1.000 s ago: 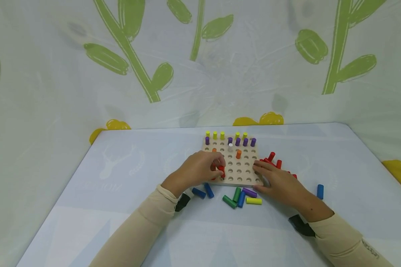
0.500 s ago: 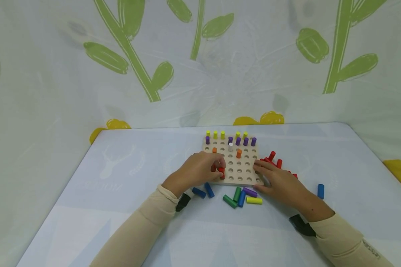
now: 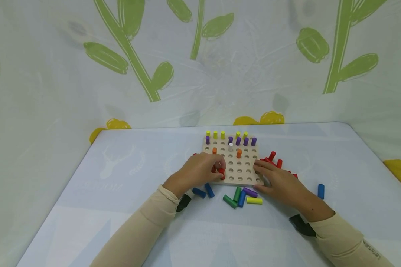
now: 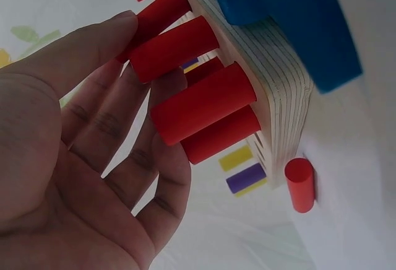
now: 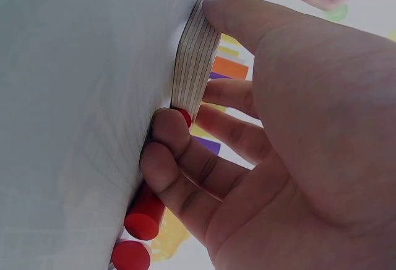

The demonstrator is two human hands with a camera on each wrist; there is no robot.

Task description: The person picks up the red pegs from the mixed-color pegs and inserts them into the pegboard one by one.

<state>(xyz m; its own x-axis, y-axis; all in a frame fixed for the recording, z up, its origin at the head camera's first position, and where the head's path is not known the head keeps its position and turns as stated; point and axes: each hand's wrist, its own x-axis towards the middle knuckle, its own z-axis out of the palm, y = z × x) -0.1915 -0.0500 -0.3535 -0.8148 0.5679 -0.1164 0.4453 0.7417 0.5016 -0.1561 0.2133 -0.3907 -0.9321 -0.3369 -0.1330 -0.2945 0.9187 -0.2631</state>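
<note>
A wooden pegboard lies on the table, with yellow pegs, purple pegs, orange pegs and one white peg standing in it. At its near-left part, my left hand pinches a red peg by its upper end. Several other red pegs stand upright beside those fingers in the left wrist view. My right hand holds the board's near-right corner, thumb against the front edge and fingers along the right side. The pinched peg's lower end is hard to make out.
Loose red pegs lie right of the board, partly behind the right hand. Before the board lie blue, green, purple and yellow pegs. One blue peg lies farther right.
My left hand has sunk slightly with the red peg, and a bit of another red peg now shows beyond its knuckles. The right hand stays in place on the board.
</note>
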